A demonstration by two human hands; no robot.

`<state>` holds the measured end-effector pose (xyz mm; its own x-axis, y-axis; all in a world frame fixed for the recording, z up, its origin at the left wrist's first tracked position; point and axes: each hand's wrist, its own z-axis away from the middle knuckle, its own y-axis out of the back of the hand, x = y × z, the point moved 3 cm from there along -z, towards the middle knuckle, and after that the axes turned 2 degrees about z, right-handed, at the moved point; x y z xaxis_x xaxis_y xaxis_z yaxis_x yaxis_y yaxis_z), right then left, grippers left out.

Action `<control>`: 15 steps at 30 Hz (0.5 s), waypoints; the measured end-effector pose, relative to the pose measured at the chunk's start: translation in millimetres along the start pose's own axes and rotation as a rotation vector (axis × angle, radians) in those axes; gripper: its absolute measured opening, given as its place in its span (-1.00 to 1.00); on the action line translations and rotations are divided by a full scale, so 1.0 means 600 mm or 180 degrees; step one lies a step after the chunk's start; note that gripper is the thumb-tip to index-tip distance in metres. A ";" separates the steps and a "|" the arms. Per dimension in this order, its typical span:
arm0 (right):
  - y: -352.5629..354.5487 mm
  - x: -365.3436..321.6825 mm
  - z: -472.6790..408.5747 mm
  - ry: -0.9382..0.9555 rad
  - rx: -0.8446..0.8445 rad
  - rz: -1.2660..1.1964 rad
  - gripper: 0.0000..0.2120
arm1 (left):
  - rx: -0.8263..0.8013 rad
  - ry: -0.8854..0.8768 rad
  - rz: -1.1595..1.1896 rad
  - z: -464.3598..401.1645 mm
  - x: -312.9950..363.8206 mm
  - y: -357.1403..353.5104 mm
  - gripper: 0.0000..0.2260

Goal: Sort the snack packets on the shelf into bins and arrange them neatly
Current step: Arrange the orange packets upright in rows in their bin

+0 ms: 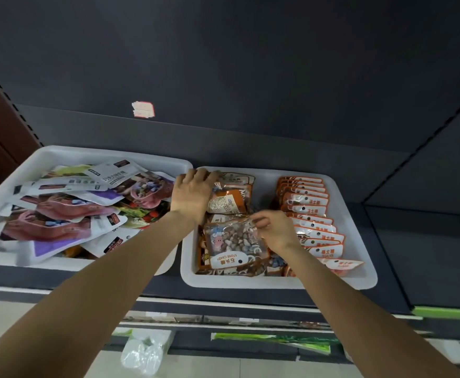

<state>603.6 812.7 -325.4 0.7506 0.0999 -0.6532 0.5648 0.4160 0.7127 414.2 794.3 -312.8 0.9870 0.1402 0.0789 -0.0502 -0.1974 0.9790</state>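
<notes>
Two white bins sat side by side on the dark shelf [278, 294], and the right bin [278, 281] served as the marker for everything else. Inside it, along its right half, a row of orange packets [309, 214] stood overlapped in a tidy file from back to front. In its left half lay looser packets, topmost a clear candy bag [233, 242] showing mixed pebbles of sweets, its label toward the front rim. The right hand [271, 230] pinched that bag's upper right corner between thumb and fingertips. The left hand [192, 193] reached to the bin's back left corner, fingers curled over the top edge of an orange-brown packet [230, 201] lying there, gripping it. Just left of the right bin, touching or nearly so, the left bin [68, 154] held a jumbled heap of white, pink and purple packets [68, 211]. Above the bins, a torn sticker [143, 109] clung to the shelf's back panel.
</notes>
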 end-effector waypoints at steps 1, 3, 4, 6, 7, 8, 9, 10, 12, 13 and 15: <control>0.002 0.000 -0.001 -0.0060 0.0063 -0.0088 -0.62 | 0.0017 -0.0127 0.0060 -0.004 0.003 0.004 -0.42; 0.000 -0.003 0.001 -0.0128 0.0088 -0.0232 -0.59 | -0.0038 -0.0608 0.0114 -0.001 0.011 0.008 -0.37; -0.002 -0.005 0.001 -0.0128 0.0075 -0.0268 -0.57 | -0.0058 -0.0945 0.0089 0.005 0.015 0.011 -0.38; -0.004 -0.006 0.003 -0.0104 0.0119 -0.0313 -0.56 | -0.0063 -0.1509 0.0038 0.020 0.016 0.009 -0.44; -0.002 -0.007 0.003 -0.0089 0.0182 -0.0338 -0.56 | -0.0017 -0.1551 0.0079 0.024 0.009 0.004 -0.48; 0.002 -0.008 0.005 -0.0084 0.0246 -0.0378 -0.55 | 0.0033 -0.1502 0.0075 0.027 0.003 0.002 -0.52; 0.004 -0.008 0.008 -0.0123 0.0264 -0.0439 -0.52 | 0.0040 -0.1392 0.0056 0.029 -0.001 0.002 -0.54; 0.005 -0.007 0.011 -0.0189 0.0197 -0.0525 -0.46 | 0.0013 -0.1263 0.0064 0.031 -0.002 0.006 -0.57; -0.001 -0.008 0.018 -0.0364 -0.0172 -0.0507 -0.28 | -0.0060 -0.0944 0.0195 0.029 -0.003 0.010 -0.63; -0.006 -0.008 0.021 -0.0445 -0.0343 -0.0347 -0.23 | -0.0100 -0.0798 0.0216 0.025 -0.005 0.009 -0.65; -0.008 -0.004 0.018 -0.0603 -0.0397 -0.0174 -0.29 | -0.0192 -0.0581 0.0133 0.019 -0.006 0.009 -0.66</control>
<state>602.9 800.4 -324.7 0.7777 -0.0924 -0.6218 0.5684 0.5259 0.6328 412.0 781.9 -309.8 0.9949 -0.0462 0.0897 -0.0953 -0.1400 0.9856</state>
